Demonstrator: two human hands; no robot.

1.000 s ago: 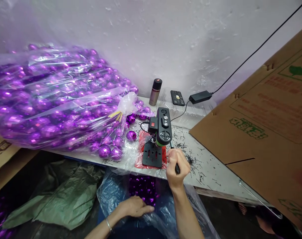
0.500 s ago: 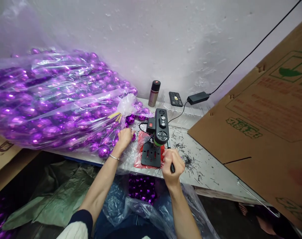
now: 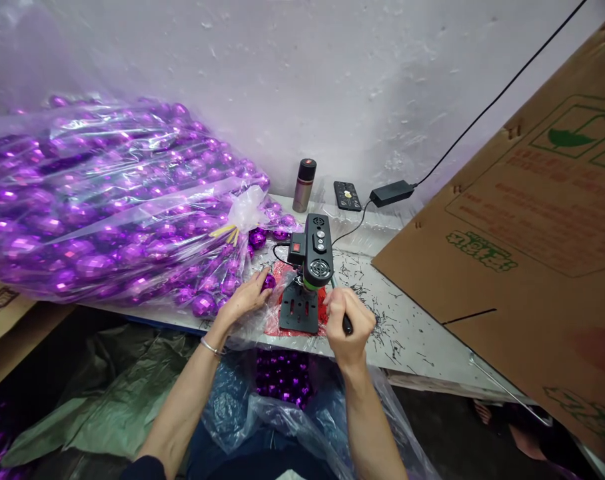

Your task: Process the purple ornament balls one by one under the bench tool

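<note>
Left hand (image 3: 245,300), loosely open, touches a faceted purple ball (image 3: 269,282), likely light, slippery, best cupped around its sides; right hand (image 3: 358,321) grips a black handle (image 3: 347,325).

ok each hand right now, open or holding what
Left hand: fingers at a purple ball, grip can't be told.
Right hand: closed around a black handle.

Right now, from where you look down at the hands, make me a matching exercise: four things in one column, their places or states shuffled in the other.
Things
1. Left hand
2. Right hand
3. Black-capped, metallic cylindrical bottle
4. Brown cardboard box with green and red print

Places or states
A. Standing upright, left of the flat, black rectangular phone
B. Reaching the picture's right edge
C. At a shiny, purple faceted ball
D. Closed around a black handle

Pairs: 1-C, 2-D, 3-A, 4-B
</note>
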